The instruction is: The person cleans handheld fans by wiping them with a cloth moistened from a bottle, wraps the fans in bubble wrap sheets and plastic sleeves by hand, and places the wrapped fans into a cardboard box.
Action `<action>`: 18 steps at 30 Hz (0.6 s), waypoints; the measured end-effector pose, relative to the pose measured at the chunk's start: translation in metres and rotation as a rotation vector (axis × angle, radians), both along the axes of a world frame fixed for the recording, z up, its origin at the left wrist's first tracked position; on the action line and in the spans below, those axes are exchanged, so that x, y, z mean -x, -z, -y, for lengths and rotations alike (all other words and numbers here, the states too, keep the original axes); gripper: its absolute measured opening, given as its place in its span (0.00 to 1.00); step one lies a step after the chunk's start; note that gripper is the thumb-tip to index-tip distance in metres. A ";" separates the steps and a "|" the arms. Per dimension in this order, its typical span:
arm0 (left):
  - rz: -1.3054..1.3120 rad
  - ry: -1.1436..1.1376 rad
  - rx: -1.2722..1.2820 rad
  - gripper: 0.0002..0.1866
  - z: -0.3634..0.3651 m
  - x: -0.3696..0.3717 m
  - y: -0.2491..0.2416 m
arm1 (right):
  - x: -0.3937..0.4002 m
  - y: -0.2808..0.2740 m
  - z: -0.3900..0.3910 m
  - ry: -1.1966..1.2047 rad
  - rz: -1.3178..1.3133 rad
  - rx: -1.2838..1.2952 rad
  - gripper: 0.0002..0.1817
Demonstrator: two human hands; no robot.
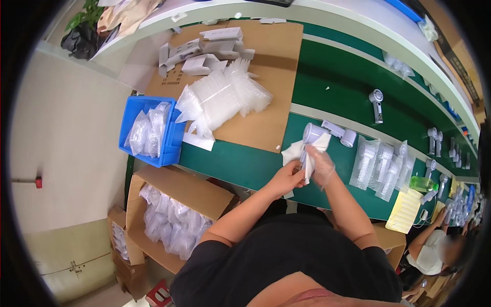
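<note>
In the head view, a lavender handheld fan is held upright over the green table, a white cloth wrapped about its handle. The fingers of my left hand are closed on the lower end of the handle. My right hand, in a thin clear glove, presses the cloth against the fan; its fingertips are partly hidden. Just beyond, a second lavender fan lies on the table. To the right are several fans in bubble-wrap bags.
Empty bubble bags and white boxes lie on a cardboard sheet. A blue bin and a carton hold wrapped items. A green bottle stands right, near a co-worker. A shelf edge runs along the back.
</note>
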State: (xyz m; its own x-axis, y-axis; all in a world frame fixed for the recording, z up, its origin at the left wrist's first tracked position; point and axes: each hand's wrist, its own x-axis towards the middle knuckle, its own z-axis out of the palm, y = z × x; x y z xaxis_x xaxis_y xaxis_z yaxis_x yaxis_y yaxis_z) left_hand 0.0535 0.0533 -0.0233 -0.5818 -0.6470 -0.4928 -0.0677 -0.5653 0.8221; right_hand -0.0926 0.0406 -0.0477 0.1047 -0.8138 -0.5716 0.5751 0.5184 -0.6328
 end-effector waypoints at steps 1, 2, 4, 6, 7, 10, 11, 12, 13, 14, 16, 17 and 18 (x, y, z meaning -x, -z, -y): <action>-0.004 -0.010 0.004 0.16 0.002 -0.005 -0.004 | 0.000 0.008 0.001 0.085 -0.017 0.026 0.18; 0.005 0.001 -0.082 0.14 0.002 -0.009 -0.007 | 0.001 0.015 0.001 0.108 -0.024 0.070 0.18; 0.016 0.006 -0.168 0.12 0.004 -0.015 -0.004 | 0.002 0.034 -0.002 0.054 -0.242 0.187 0.18; -0.334 -0.171 -0.093 0.10 0.007 -0.017 0.007 | -0.008 0.055 -0.016 -0.016 -0.413 0.289 0.19; -0.257 -0.135 -0.131 0.09 0.013 -0.023 -0.015 | -0.013 0.065 -0.024 -0.046 -0.500 0.338 0.20; 0.460 -0.189 0.330 0.09 0.057 -0.043 -0.012 | -0.012 0.074 -0.041 -0.062 -0.473 0.290 0.20; 0.670 -0.463 0.542 0.09 0.074 -0.048 0.000 | -0.007 0.072 -0.045 -0.063 -0.421 0.234 0.20; 0.785 -0.637 0.686 0.10 0.096 -0.054 0.009 | -0.002 0.069 -0.049 -0.063 -0.379 0.188 0.20; 0.858 -0.740 0.867 0.09 0.112 -0.057 0.010 | 0.003 0.067 -0.051 -0.063 -0.344 0.148 0.20; 0.925 -0.838 1.050 0.09 0.126 -0.059 0.010 | 0.010 0.065 -0.054 -0.059 -0.323 0.122 0.20; 1.008 -0.766 1.039 0.09 0.150 -0.063 0.017 | 0.020 0.063 -0.060 -0.047 -0.298 0.083 0.21; 1.046 -0.732 1.036 0.10 0.156 -0.067 0.024 | 0.027 0.062 -0.063 -0.041 -0.291 0.072 0.21; 1.085 -0.696 1.034 0.10 0.162 -0.072 0.030 | 0.032 0.061 -0.066 -0.030 -0.284 0.058 0.21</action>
